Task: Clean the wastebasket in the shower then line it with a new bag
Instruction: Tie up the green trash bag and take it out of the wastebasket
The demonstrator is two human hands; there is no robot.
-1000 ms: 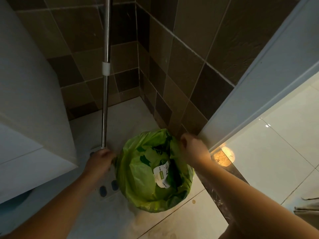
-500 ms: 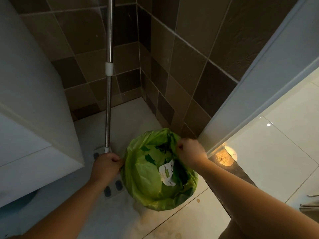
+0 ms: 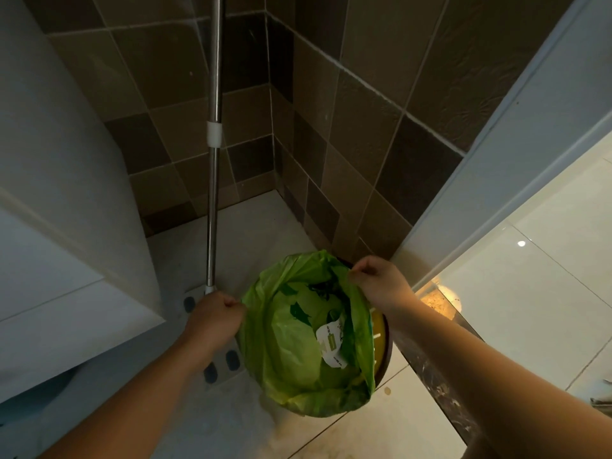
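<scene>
Two mop parts, pole (image 3: 212, 207) and head (image 3: 212, 359), stand beside the left hand (image 3: 215, 321); it and the right hand (image 3: 381, 283) pinch the green bag (image 3: 298, 352) rim over the wastebasket (image 3: 385, 346).

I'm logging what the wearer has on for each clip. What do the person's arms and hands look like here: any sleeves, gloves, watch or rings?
Both forearms are bare right up to the bottom edge of the picture, with no sleeve in sight. The left hand and right hand wear no gloves. No watch, bracelet or ring shows, though the light is dim.
</scene>
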